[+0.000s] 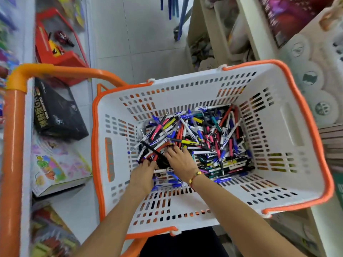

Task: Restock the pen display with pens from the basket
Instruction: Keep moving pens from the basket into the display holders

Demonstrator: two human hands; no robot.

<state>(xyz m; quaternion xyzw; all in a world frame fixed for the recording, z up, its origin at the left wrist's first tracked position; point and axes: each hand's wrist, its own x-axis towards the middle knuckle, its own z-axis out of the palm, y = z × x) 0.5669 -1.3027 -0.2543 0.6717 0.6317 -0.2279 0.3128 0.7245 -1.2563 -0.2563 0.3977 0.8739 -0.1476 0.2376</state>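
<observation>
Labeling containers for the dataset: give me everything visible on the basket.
The basket is white slotted plastic with an orange rim and a recessed grip in each side wall. It stands upright and open-topped in the aisle, with an orange handle bar to its left. A loose pile of pens covers its floor. The left hand and right hand reach inside, onto the pens.

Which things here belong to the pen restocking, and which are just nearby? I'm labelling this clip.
Job:
- white basket
- pile of pens
- left hand, on the pens
- right hand, on the pens

Nearby:
- red toy box
- black box
- colourful box
</observation>
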